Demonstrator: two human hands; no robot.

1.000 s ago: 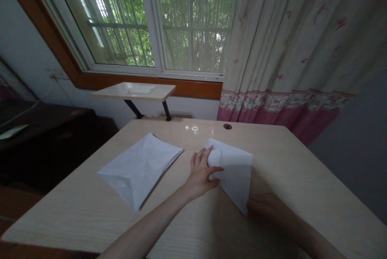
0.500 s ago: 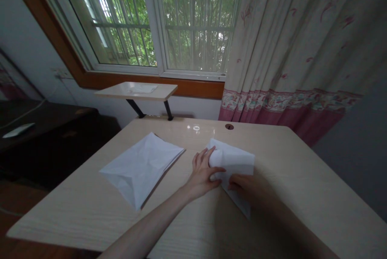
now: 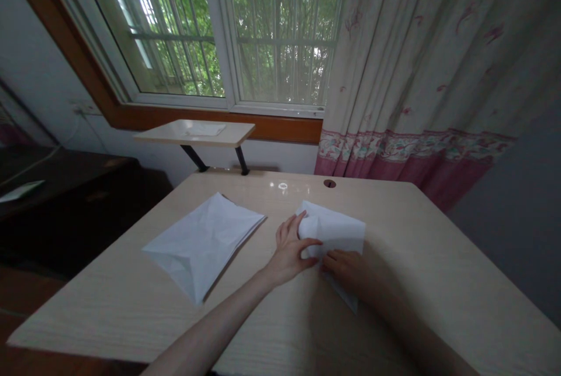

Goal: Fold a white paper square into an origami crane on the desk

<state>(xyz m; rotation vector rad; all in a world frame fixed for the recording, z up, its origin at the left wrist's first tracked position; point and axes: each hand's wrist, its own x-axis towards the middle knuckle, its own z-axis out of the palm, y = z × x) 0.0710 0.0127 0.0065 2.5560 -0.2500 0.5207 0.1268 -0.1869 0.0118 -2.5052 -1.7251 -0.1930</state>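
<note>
In the head view, a folded paper (image 3: 339,230) is pressed onto the tabletop (image 3: 438,259) by the spread left hand (image 3: 288,250). The right hand (image 3: 348,271) is laid, fingers curled, over its near part; whether anything is pinched cannot be told. Another paper (image 3: 205,241) is seen farther left.

Barred window (image 3: 219,37) beside floral curtain (image 3: 416,72)

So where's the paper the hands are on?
In the head view, the folded paper lies right of centre on the table, under the left hand and right hand.
</note>
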